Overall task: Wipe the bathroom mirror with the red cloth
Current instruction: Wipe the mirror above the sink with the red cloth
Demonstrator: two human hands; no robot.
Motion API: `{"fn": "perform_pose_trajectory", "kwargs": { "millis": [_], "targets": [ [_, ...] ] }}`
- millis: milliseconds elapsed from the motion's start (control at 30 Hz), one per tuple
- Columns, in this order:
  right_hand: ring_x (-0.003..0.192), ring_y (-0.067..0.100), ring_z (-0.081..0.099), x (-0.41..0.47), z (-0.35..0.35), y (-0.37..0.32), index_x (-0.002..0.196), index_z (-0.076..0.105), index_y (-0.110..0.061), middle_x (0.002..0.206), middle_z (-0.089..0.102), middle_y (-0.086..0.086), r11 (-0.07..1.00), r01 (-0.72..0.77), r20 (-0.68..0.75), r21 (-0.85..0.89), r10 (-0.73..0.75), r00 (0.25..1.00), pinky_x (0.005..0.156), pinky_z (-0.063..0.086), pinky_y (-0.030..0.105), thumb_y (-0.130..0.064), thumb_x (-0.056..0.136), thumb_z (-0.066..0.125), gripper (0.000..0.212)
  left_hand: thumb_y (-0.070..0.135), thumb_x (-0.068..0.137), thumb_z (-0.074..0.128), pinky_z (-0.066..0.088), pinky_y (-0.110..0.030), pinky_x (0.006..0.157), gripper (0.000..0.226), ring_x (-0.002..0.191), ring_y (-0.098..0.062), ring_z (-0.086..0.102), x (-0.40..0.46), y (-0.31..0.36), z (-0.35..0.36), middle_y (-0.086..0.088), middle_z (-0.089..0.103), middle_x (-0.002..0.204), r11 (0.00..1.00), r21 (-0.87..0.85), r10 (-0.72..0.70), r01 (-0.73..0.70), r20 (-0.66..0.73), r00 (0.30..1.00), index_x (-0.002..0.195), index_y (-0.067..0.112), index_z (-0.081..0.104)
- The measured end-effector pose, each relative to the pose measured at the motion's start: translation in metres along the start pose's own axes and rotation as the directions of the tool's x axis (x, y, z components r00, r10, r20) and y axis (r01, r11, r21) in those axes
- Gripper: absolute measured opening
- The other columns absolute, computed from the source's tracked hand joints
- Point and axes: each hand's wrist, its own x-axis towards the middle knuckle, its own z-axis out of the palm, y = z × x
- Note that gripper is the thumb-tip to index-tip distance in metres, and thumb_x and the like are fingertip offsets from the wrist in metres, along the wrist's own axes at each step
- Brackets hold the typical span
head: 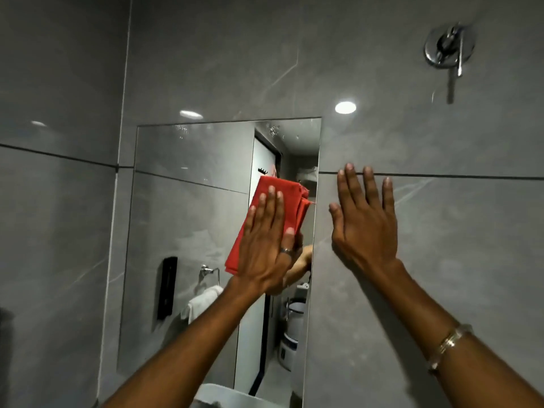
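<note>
A tall frameless mirror (188, 219) is fixed to the grey tiled wall. My left hand (265, 242) lies flat on a folded red cloth (282, 198) and presses it against the right part of the glass, about halfway up. The cloth sticks out above and to the left of the fingers. My right hand (365, 219) rests flat with spread fingers on the bare wall just right of the mirror's edge, holding nothing. A bracelet sits on that wrist.
A chrome wall valve (449, 50) with a lever juts from the tiles at the upper right. A white basin rim (223, 393) shows at the bottom. The mirror reflects a black dispenser, a towel ring with a white towel and a doorway.
</note>
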Motion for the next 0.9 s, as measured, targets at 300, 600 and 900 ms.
{"fn": "perform_pose_trajectory", "kwargs": {
  "millis": [300, 600, 900],
  "targets": [
    [0.156, 0.025, 0.035, 0.038, -0.026, 0.028, 0.153, 0.051, -0.020, 0.159, 0.050, 0.001, 0.975, 0.203, -0.056, 0.089, -0.198, 0.979, 0.125, 0.025, 0.046, -0.031, 0.095, 0.042, 0.061, 0.041, 0.106, 0.026, -0.003, -0.045, 0.132, 0.068, 0.161, -0.021, -0.009, 0.093, -0.011, -0.030, -0.007, -0.006, 0.173, 0.981, 0.115, 0.159, -0.153, -0.042, 0.986, 0.164, 0.013, 0.002],
    [0.164, 0.025, -0.004, 0.050, -0.006, 0.027, 0.167, 0.013, -0.027, 0.176, 0.004, 0.004, 0.992, 0.107, -0.069, -0.073, -0.112, 0.991, 0.132, 0.005, 0.054, -0.043, 0.104, 0.028, 0.067, 0.042, 0.107, 0.016, -0.010, -0.050, 0.130, 0.067, 0.159, -0.026, -0.019, 0.130, 0.055, -0.021, -0.008, -0.019, 0.171, 0.980, -0.030, -0.201, 0.199, -0.197, 0.960, 0.163, 0.017, -0.009],
    [0.164, 0.023, -0.008, 0.048, -0.004, 0.027, 0.167, 0.009, -0.028, 0.177, 0.002, 0.001, 0.993, 0.090, -0.070, -0.076, -0.095, 0.993, 0.132, -0.002, 0.050, -0.044, 0.106, 0.027, 0.066, 0.049, 0.104, 0.017, -0.006, -0.050, 0.130, 0.071, 0.159, -0.022, -0.019, 0.150, 0.012, -0.037, -0.004, -0.018, 0.172, 0.999, 0.042, -0.007, 0.012, -0.115, 0.993, 0.163, 0.019, -0.011]
  ]
}}
